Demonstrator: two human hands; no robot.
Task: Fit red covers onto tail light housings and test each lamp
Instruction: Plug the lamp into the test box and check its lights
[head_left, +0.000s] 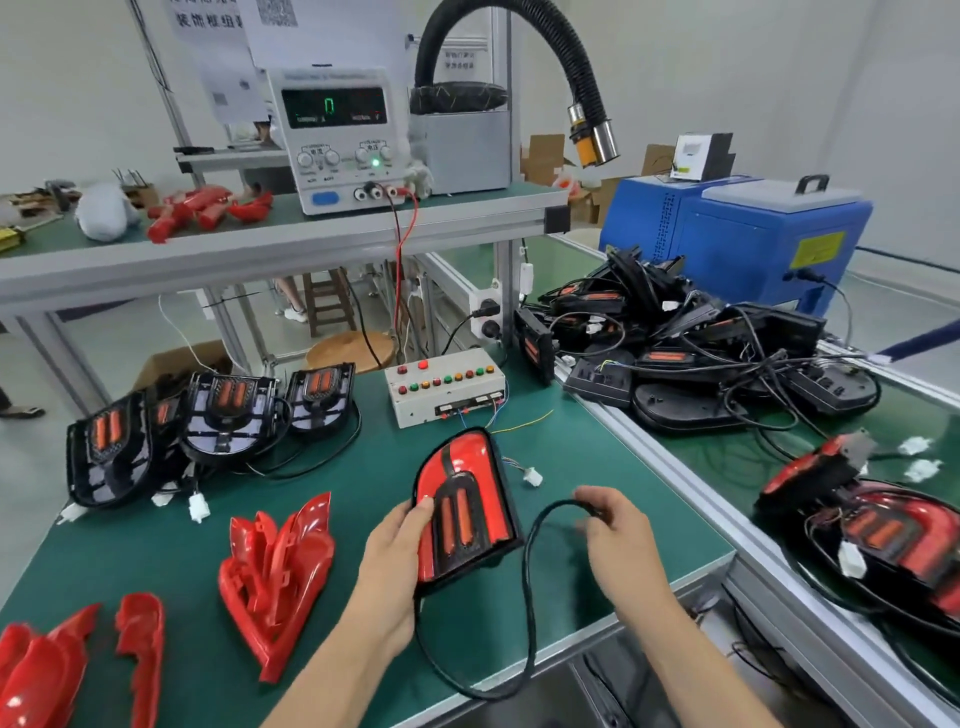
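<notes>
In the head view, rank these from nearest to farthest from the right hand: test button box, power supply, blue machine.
From the right hand:
1. Test button box, on the green mat just beyond the hands.
2. Blue machine, back right.
3. Power supply, on the upper shelf, back left.

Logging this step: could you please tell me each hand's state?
Left hand: holding the covered tail light.
Right hand: fingers pinching its black cable.

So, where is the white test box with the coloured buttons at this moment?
In the head view, the white test box with coloured buttons stands on the green mat at centre, behind the red-covered tail light gripped by the left hand.
</notes>
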